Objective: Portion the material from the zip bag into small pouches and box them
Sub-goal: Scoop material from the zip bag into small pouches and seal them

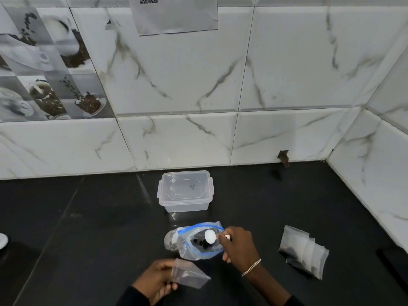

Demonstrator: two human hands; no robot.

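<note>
Right hand (239, 246): fingers curled, pinching the handle of a white spoon (209, 236) between thumb and fingertips. The spoon bowl sits right at the open mouth of the zip bag (194, 250), above the dark pieces (202, 245) in the bottom of it; can't tell if there's anything in the bowl. The zip bag lies on the black bench (88, 228) with its blue zip strip spread open, mouth facing me. Chain bracelet (251, 267) on my right wrist. Left hand (154, 279): closed on one small clear pouch (189, 276), fingers wrapped round its near end, the rest sticking out to the right, just below the zip bag and apart from it. The pouch looks empty, but the plastic is too glary to be sure. Clear plastic box (186, 191) stands behind the zip bag, near the tiled wall (287, 74), lid apparently on with side clips; nothing visible inside. A small stack of pouches (304, 252) lies flat on the bench to the right, well apart from my right hand, overlapping each other, the leftmost showing something dark at its lower end.
</note>
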